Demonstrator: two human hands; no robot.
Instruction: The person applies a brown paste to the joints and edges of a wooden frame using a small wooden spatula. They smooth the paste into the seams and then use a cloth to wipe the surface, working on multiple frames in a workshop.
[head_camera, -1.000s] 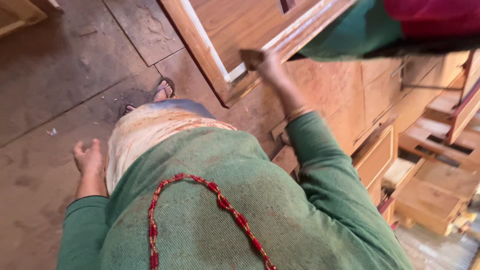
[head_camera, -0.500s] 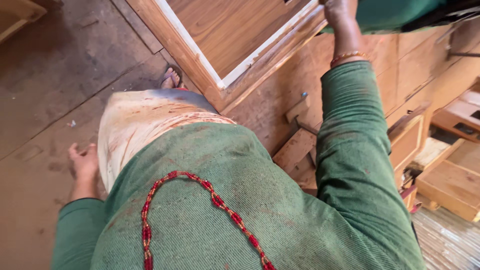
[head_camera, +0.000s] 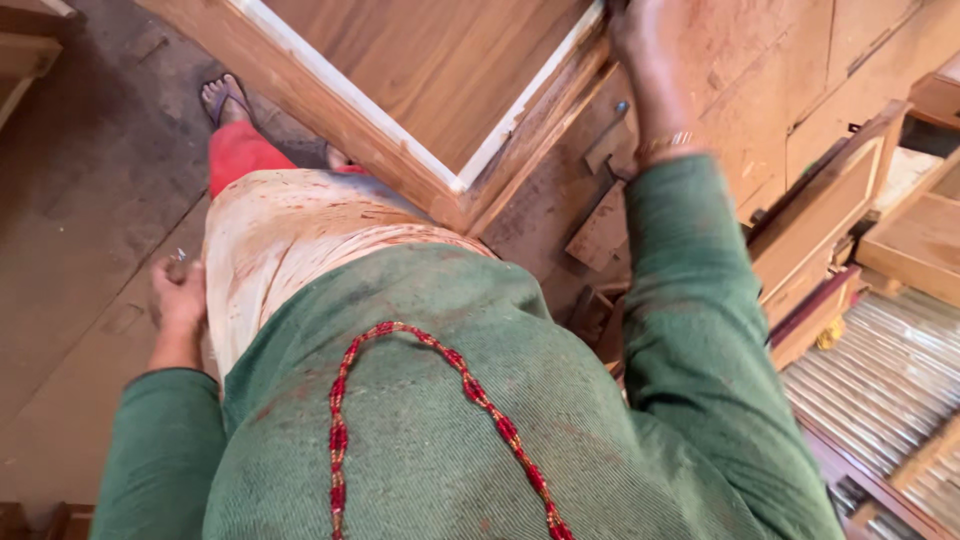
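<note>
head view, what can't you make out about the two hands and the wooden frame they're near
- Right hand, head view: its fingertips run off the top edge, so its grip on the wooden frame is unclear.
- Left hand, head view: it hangs beside the stained cloth; a small glint at the fingers is too small to identify.
- Wooden frame, head view: its upper part is cut off by the top edge.

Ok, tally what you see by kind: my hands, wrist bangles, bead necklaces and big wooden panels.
Hands: 2, the left hand down at the side and the right hand up at the panel's edge
Gold wrist bangle: 1
Red bead necklace: 1
Brown wooden framed panel with a white inner edge: 1
Total: 5
</note>
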